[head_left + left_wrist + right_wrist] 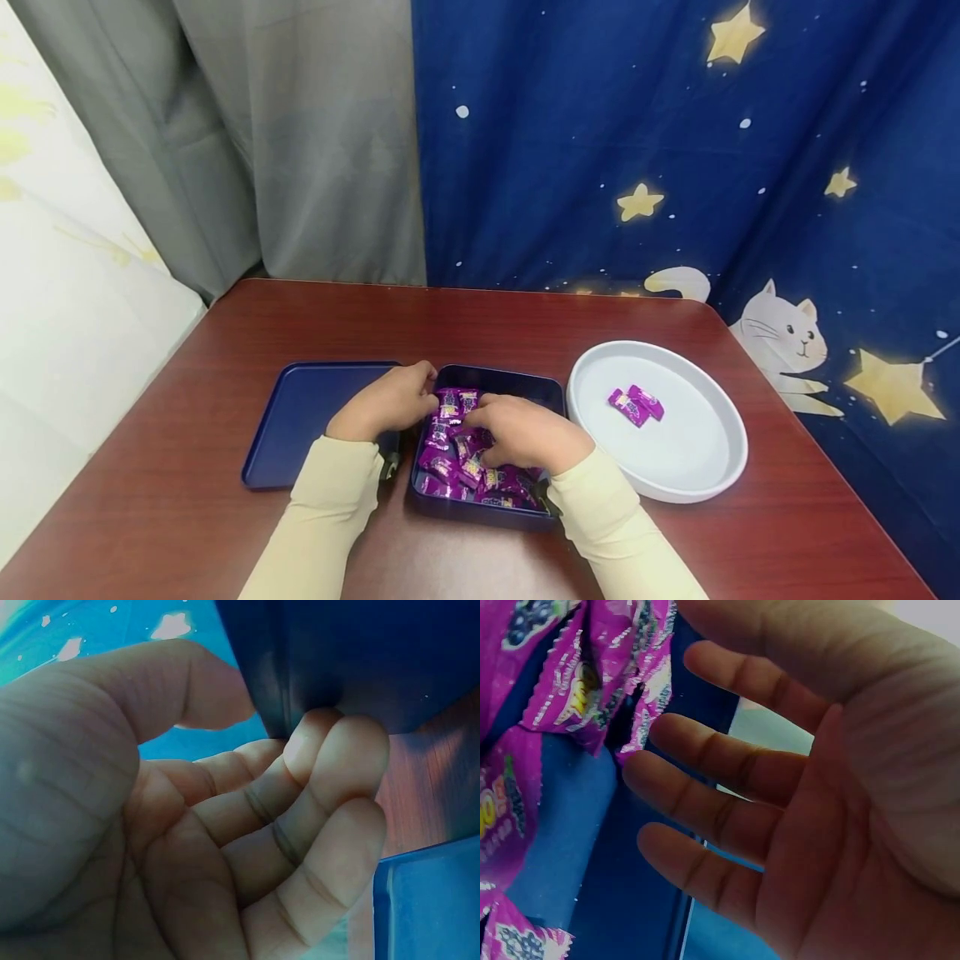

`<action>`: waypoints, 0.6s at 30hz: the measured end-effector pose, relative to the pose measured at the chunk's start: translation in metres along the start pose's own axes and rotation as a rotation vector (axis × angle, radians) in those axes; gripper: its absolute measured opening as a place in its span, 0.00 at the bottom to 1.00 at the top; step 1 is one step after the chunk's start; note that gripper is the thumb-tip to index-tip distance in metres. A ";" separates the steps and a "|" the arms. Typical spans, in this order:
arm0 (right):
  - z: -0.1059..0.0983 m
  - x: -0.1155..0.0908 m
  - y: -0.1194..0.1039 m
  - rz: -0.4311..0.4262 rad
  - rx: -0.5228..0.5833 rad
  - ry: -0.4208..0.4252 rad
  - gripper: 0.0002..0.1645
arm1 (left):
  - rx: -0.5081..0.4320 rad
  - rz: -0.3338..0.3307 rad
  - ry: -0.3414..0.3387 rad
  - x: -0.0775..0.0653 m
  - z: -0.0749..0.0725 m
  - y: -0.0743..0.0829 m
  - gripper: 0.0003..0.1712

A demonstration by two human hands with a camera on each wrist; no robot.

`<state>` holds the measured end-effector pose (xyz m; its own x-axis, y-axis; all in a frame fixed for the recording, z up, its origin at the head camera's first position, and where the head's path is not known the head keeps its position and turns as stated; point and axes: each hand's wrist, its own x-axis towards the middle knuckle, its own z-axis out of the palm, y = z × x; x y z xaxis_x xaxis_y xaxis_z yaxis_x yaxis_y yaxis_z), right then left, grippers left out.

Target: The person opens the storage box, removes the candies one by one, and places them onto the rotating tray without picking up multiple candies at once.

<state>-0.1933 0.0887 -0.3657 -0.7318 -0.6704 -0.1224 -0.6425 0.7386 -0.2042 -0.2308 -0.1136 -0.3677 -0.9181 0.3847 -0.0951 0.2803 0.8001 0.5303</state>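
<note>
A dark blue rectangular box (480, 518) stands mid-table, holding several purple candies (442, 463) in shiny wrappers printed with grapes. At the box's far left corner is my left hand (390, 404). Its curled fingers (349, 761) touch the box's outer wall (360, 667), with the thumb at the wall's edge. My right hand (528, 433) reaches over the box from the right. In the right wrist view its fingers (697, 799) are spread and extended beside the candies (574, 690), and no candy shows in its grasp.
A flat dark blue lid or tray (322, 396) lies left of the box. To the right, a round white tray (675, 462) holds two purple candies (636, 405). All stand on a reddish-brown wooden table (480, 321), with grey and starry blue curtains (555, 150) behind.
</note>
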 end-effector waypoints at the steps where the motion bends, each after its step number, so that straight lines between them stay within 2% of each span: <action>1: 0.001 0.001 0.000 0.005 0.005 -0.007 0.23 | -0.002 -0.002 -0.001 0.000 0.000 0.000 0.21; 10: 0.009 0.003 0.004 0.057 0.011 -0.019 0.16 | -0.006 0.002 -0.001 0.001 0.001 -0.001 0.21; 18: 0.008 0.003 0.006 0.060 0.005 0.009 0.11 | -0.014 -0.003 -0.002 0.001 0.000 -0.002 0.21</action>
<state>-0.1977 0.0905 -0.3755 -0.7713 -0.6240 -0.1255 -0.5960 0.7772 -0.2015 -0.2317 -0.1147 -0.3688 -0.9186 0.3828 -0.0983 0.2734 0.7951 0.5414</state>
